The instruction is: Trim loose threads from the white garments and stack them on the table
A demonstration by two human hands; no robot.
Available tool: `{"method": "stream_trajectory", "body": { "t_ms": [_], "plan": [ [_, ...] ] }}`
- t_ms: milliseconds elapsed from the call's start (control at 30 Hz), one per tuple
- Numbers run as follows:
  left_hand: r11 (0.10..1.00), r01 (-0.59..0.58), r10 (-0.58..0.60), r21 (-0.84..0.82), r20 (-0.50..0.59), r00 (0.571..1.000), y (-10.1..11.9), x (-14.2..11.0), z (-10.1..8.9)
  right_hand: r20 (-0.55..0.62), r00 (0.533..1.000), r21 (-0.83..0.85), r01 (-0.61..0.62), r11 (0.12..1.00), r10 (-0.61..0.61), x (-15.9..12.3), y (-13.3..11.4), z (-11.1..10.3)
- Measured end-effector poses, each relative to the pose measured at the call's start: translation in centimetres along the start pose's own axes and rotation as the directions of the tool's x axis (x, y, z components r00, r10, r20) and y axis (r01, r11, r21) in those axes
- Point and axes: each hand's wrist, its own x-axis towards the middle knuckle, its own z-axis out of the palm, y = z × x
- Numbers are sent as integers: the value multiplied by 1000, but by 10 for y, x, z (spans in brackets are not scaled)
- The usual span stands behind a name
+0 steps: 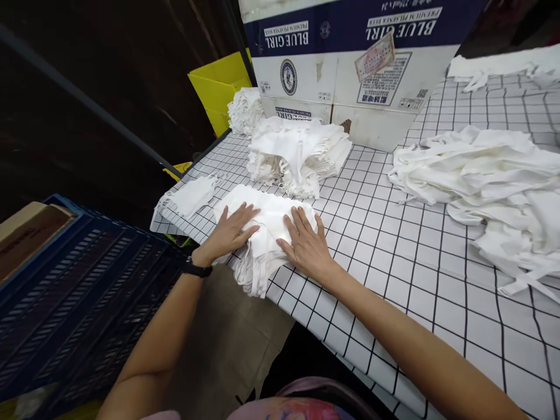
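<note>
A stack of white fabric pieces (266, 233) lies at the table's near edge, its lower layers drooping over the edge. My left hand (231, 230) rests flat on the stack's left side, fingers spread. On the right side, my right hand (306, 239) lies flat on the same stack, fingers stretched out. Just behind it sits a taller pile of white fabric pieces (300, 149) with narrow strips hanging at its front. To the left, a smaller batch of white pieces (190, 195) lies by the table corner.
A blue and white cardboard box (350, 81) stands at the back. Loose white fabric (490, 175) is heaped on the right of the checked tablecloth (371, 233). A yellow box (219, 87) stands at the far left corner; blue crates (87, 280) are on my left.
</note>
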Motion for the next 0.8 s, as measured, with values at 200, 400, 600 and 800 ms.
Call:
{"method": "stream_trajectory", "body": {
  "t_ms": [200, 400, 600, 800],
  "plan": [
    [997, -19, 24, -78, 65, 998, -13, -4, 2, 1, 1000, 0, -10, 1000, 10, -4, 1, 13],
    [891, -65, -15, -450, -172, 985, -2, -10, -11, -49, 998, 49, 53, 997, -50, -18, 12, -7],
    [883, -310, 25, -352, -626, 779, 71, -19, 21, -160, 986, 128, -27, 991, 48, -75, 69, -42],
    [768, -511, 266, -387, -534, 803, 159, -12, 57, -277, 872, 115, -387, 915, 404, -157, 143, -97]
  ]
}}
